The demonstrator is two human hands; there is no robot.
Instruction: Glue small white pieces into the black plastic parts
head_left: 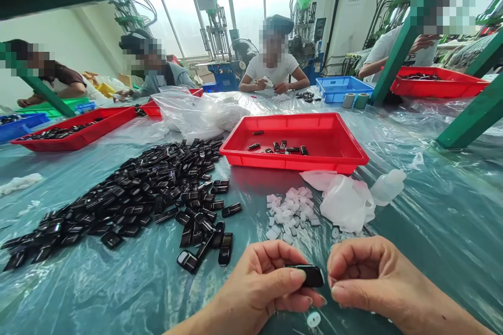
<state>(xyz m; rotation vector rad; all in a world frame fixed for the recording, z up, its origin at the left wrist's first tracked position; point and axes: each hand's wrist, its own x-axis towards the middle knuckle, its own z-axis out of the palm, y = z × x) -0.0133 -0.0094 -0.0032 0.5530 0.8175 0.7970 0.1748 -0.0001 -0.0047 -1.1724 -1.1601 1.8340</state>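
My left hand (271,282) grips a small glossy black plastic piece (311,276) between thumb and fingers, its rounded end pointing right. Close beside that end is my right hand (373,280), its thumb and fingertips drawn together in a pinch; whatever they hold, if anything, is too small to make out. Below the hands a white oval piece with holes (313,319) lies on the plastic sheet. Just beyond them sits a heap of small white plastic pieces (293,209). To the left spreads a large pile of similar black pieces (157,183).
A red tray (294,162) with a few black pieces stands ahead. Right of the white heap lie a crumpled white bag (346,201) and a small clear bottle (388,187). A green post (408,52) rises at right. Several people sit across the table, among more trays.
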